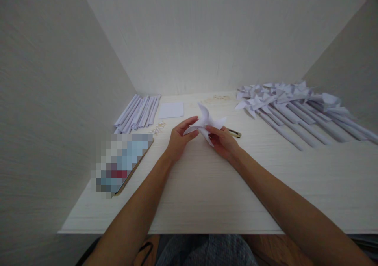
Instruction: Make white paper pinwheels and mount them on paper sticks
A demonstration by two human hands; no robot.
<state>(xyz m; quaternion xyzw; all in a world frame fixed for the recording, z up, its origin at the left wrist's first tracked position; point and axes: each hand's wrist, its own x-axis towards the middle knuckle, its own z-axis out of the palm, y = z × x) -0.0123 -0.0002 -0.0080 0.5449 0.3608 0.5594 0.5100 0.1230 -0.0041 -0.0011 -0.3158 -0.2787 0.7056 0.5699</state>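
Observation:
A white paper pinwheel (204, 121) with curved blades is held over the middle of the table. My left hand (180, 137) grips its left blade between thumb and fingers. Around its centre and lower right side, my right hand (223, 141) is closed, the thumb on the front of the paper and the other fingers partly hidden beneath. Just past the right hand, a small cutter-like tool (234, 133) with a yellowish frame lies on the table, partly covered by that hand.
Rolled paper sticks (138, 112) lie at the back left beside a stack of white paper (171, 110). Small pale pieces (158, 128) lie nearby. A blurred-out tablet-like device (126, 163) is at the left. Many finished paper pinwheels (283, 100) on sticks pile at the right. Walls enclose three sides.

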